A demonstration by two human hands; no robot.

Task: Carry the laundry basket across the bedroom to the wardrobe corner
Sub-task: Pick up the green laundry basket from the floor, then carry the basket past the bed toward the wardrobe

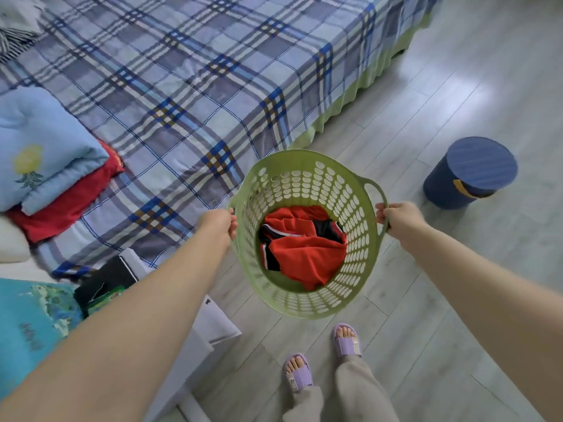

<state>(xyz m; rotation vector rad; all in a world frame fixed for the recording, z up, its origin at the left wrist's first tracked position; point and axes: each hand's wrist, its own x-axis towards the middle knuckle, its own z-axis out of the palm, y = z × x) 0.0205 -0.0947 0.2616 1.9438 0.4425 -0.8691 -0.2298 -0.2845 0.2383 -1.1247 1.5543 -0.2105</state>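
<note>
A round green plastic laundry basket [350, 208] with oval holes hangs in the air above the floor, tilted toward me. A red and black garment [301, 248] lies crumpled in its bottom. My left hand [217, 222] grips the handle on the basket's left rim. On the opposite side my right hand [396, 216] holds the right handle. Both arms are stretched forward. The wardrobe is not in view.
A bed with a blue plaid sheet [189, 95] fills the left and top, with a folded light blue quilt [39, 147] on it. A round dark blue stool [470, 172] stands on the grey wood floor at right. A white bedside cabinet [213, 324] sits near my left arm.
</note>
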